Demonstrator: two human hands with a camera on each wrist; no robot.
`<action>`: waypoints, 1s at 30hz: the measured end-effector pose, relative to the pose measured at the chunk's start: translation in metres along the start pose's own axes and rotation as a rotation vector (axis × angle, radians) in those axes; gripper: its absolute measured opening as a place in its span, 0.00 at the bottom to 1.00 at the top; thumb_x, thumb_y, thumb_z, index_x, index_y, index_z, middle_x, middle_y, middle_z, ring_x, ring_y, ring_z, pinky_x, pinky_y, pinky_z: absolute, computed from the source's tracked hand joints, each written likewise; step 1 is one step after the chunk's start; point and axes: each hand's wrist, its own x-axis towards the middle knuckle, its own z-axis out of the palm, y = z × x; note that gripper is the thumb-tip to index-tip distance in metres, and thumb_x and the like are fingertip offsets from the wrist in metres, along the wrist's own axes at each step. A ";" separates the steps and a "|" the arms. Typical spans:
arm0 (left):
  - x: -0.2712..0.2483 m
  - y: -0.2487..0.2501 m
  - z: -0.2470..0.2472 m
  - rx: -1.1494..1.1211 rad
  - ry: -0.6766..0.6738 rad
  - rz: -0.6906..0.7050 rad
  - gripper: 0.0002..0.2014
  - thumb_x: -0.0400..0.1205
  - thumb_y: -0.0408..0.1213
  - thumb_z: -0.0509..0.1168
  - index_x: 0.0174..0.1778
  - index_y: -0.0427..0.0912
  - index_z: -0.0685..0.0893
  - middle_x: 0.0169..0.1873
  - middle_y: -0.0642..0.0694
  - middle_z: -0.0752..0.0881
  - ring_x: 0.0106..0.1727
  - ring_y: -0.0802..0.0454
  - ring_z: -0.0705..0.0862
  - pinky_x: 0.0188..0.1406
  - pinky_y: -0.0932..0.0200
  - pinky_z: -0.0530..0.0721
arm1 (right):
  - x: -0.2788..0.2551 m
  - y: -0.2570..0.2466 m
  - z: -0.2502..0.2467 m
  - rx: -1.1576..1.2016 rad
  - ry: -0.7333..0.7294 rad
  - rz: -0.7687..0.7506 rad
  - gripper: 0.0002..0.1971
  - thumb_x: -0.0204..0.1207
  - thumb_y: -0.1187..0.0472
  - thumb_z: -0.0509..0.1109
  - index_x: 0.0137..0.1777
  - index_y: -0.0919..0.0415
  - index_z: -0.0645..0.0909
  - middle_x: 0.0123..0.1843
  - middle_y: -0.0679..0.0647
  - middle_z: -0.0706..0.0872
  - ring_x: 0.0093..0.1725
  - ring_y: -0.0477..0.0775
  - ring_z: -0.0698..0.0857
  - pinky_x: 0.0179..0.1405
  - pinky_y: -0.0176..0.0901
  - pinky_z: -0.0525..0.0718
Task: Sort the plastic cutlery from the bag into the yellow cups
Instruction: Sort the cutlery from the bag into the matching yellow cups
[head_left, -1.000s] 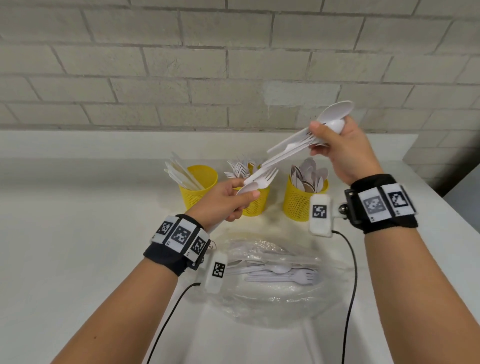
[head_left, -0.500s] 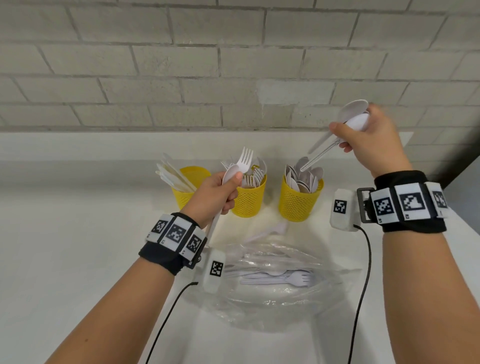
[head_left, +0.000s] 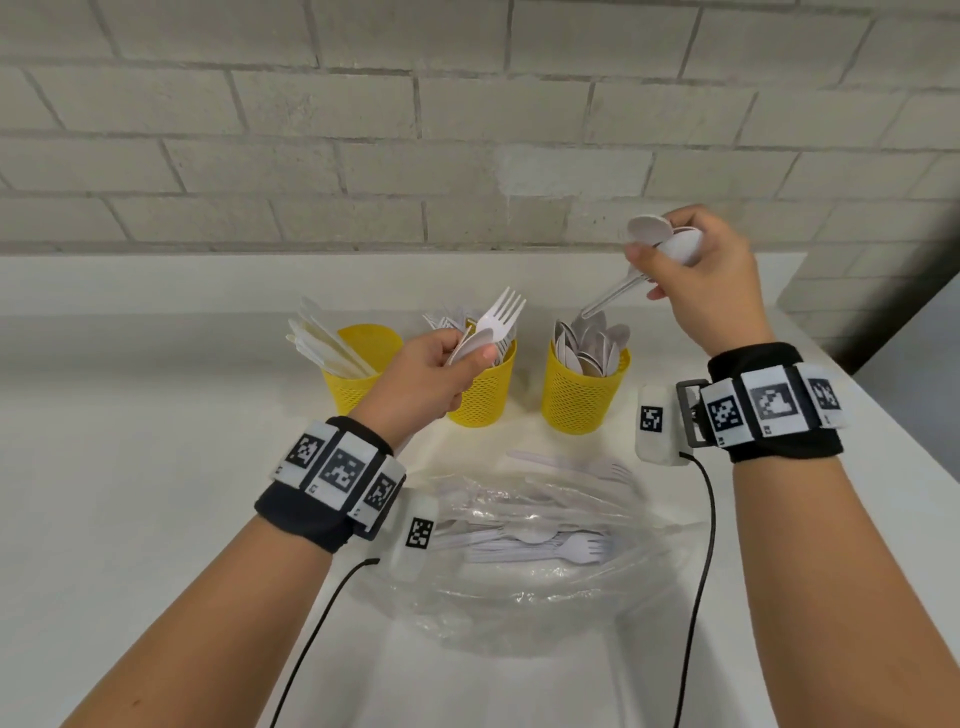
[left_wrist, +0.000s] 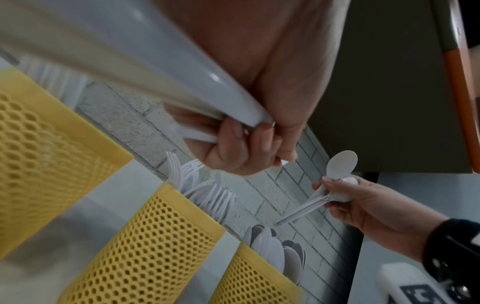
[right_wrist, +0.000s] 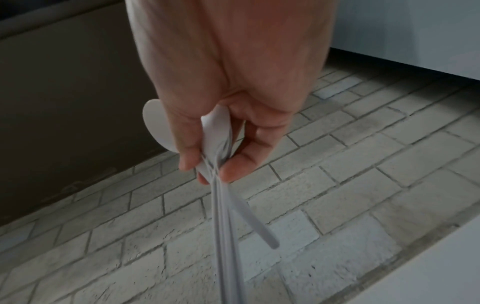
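Three yellow mesh cups stand in a row on the white counter: the left cup holds knives, the middle cup forks, the right cup spoons. My left hand grips a white fork and a spoon in front of the middle cup, fork tines up. My right hand holds a small bunch of white spoons above the right cup, handles slanting down toward it. In the right wrist view my fingertips pinch the spoon necks. The clear plastic bag lies in front, with more cutlery inside.
A loose white fork lies on the counter between the bag and the right cup. A grey brick wall rises behind a white ledge. The counter edge runs along the right side. Sensor cables hang from both wristbands.
The two hands pulled apart. My left hand turned its fork upright by the middle cup, and my right hand carried the spoons over the right cup, tilting their handles downward.
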 end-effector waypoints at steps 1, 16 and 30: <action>0.000 0.001 0.000 -0.005 0.001 0.003 0.11 0.83 0.38 0.65 0.33 0.46 0.78 0.25 0.47 0.66 0.22 0.55 0.62 0.16 0.69 0.62 | 0.001 0.002 0.000 -0.006 -0.017 -0.001 0.08 0.72 0.60 0.75 0.44 0.52 0.77 0.43 0.56 0.84 0.36 0.49 0.82 0.28 0.33 0.86; 0.000 -0.006 -0.003 0.003 -0.003 -0.038 0.09 0.82 0.40 0.66 0.37 0.44 0.78 0.25 0.47 0.65 0.22 0.56 0.62 0.17 0.67 0.60 | -0.004 0.050 0.025 -0.529 -0.419 0.226 0.18 0.74 0.48 0.71 0.49 0.64 0.84 0.48 0.61 0.88 0.51 0.61 0.84 0.55 0.54 0.83; 0.005 -0.008 -0.012 -0.056 0.010 -0.054 0.09 0.85 0.37 0.62 0.40 0.48 0.83 0.24 0.51 0.66 0.20 0.57 0.62 0.18 0.66 0.59 | -0.008 0.016 -0.024 -0.835 -0.573 0.193 0.08 0.71 0.55 0.75 0.39 0.60 0.87 0.38 0.52 0.88 0.42 0.54 0.84 0.43 0.41 0.76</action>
